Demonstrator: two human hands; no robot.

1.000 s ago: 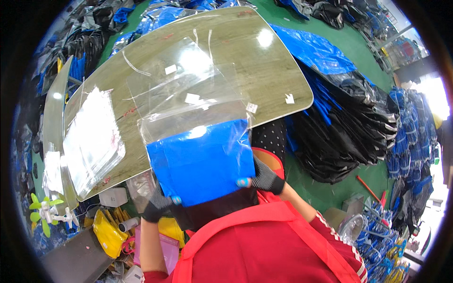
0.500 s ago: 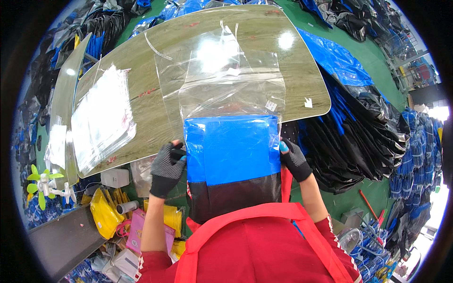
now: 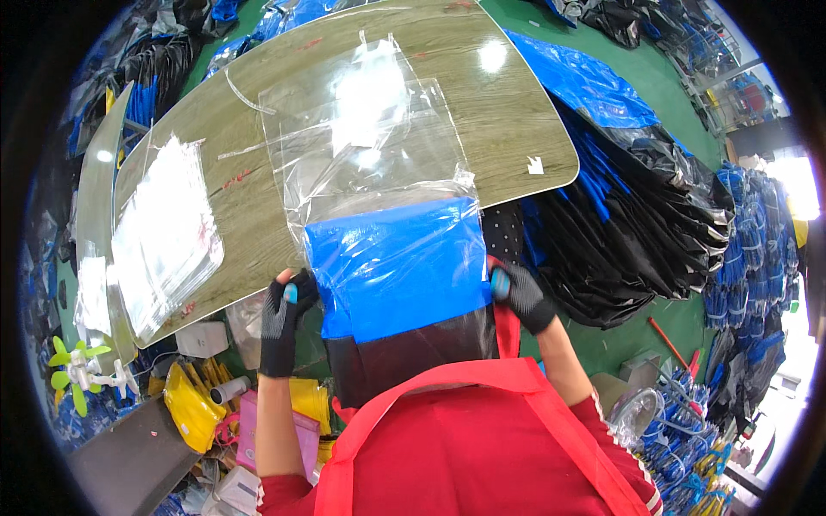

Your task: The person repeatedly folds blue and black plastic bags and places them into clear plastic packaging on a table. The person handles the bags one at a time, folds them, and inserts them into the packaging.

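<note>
In front of me a folded blue-and-black sheet (image 3: 400,267) sits partly inside a clear plastic bag (image 3: 379,185), whose loose upper part lies over the table. The black part of the sheet hangs toward my body. My left hand (image 3: 286,314), in a dark grey fingertip-less glove, is beside the left edge of the bundle, its fingers loosely bent and apart. My right hand (image 3: 523,298), gloved alike, has its fingers closed at the right edge, where the bag seems pinched. Blue-green wraps show on some fingertips.
The wood-patterned table (image 3: 508,129) carries a stack of clear bags (image 3: 168,241) at left. A heap of black and blue sheets (image 3: 628,224) lies at right. A small green fan (image 3: 77,370), yellow packets (image 3: 191,404) and a white box (image 3: 203,339) are at lower left.
The view has shifted, and the bundle now sits tilted and slightly left in the picture. My left hand has turned more upright and its fingers have moved off the bag's edge.
</note>
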